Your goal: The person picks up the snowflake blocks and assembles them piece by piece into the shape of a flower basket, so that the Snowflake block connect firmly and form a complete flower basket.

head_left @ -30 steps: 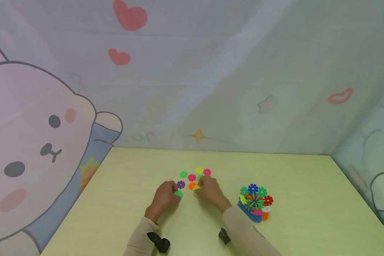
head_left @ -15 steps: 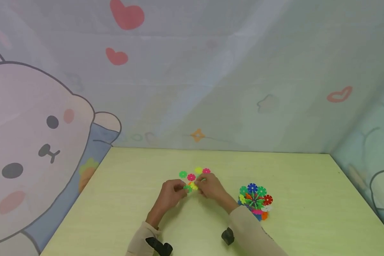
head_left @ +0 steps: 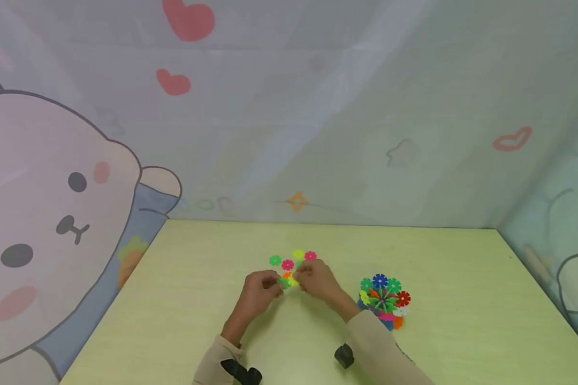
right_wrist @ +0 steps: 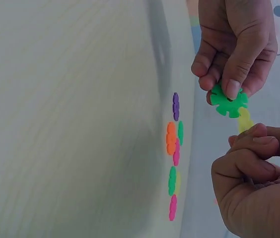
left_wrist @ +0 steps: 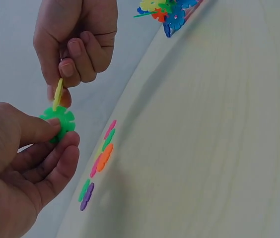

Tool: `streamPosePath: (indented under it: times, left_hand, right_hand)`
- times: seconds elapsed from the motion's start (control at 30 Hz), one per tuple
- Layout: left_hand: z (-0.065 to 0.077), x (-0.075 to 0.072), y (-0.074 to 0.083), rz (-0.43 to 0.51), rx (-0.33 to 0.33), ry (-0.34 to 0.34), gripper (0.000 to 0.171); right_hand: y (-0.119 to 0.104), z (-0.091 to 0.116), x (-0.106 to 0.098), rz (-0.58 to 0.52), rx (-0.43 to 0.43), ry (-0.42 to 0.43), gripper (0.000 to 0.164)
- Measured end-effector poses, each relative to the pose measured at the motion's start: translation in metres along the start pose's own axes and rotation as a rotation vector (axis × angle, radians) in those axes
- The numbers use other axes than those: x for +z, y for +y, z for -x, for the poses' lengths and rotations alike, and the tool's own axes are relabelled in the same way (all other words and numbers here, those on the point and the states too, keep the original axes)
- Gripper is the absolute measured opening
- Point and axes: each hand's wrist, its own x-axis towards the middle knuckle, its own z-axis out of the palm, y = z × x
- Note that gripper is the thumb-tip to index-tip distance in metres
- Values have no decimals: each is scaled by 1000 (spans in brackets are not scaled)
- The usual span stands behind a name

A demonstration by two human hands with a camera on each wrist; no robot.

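Between thumb and fingers my left hand (head_left: 256, 293) pinches a green notched plastic disc (left_wrist: 63, 119), a snowflake building piece. My right hand (head_left: 319, 280) pinches a yellow notched disc (left_wrist: 57, 94) of the same kind. The two discs meet edge to edge at their slots, the yellow turned across the flat of the green one, as the right wrist view shows with the green disc (right_wrist: 228, 103) above the yellow disc (right_wrist: 245, 119). Both hands hold the pieces above the table. The right fingertips hide part of the yellow piece.
Loose discs lie flat beyond the hands: a green one (head_left: 275, 260), a pink one (head_left: 287, 264), a yellow one (head_left: 298, 254), an orange one (right_wrist: 171, 139) and a purple one (right_wrist: 175, 106). An assembled multicoloured disc cluster (head_left: 384, 302) stands right of my right forearm.
My left hand has brought the green disc rightward to the yellow disc in my right hand, and their edges now meet. Over the last half second the hands have barely moved.
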Motion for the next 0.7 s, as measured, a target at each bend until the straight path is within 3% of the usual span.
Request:
streamPosePath:
  times: [0.23, 0.37, 0.47, 0.57, 0.7]
  left_hand:
    - [2, 0, 8, -146, 68, 2, 11]
    - [1, 0, 5, -106, 31, 44, 9]
    - [1, -2, -1, -48, -32, 85, 4]
    - [3, -5, -7, -17, -111, 123, 4]
    - [7, -8, -14, 51, -183, 177, 5]
  right_hand:
    - [-5, -4, 3, 86, -107, 15, 19]
    - [-7, -13, 5, 61, -99, -27, 32]
    - [-3, -21, 5, 41, -61, -13, 34]
    - [5, -27, 5, 156, -46, 22, 23]
    - [23, -30, 12, 436, -117, -23, 25]
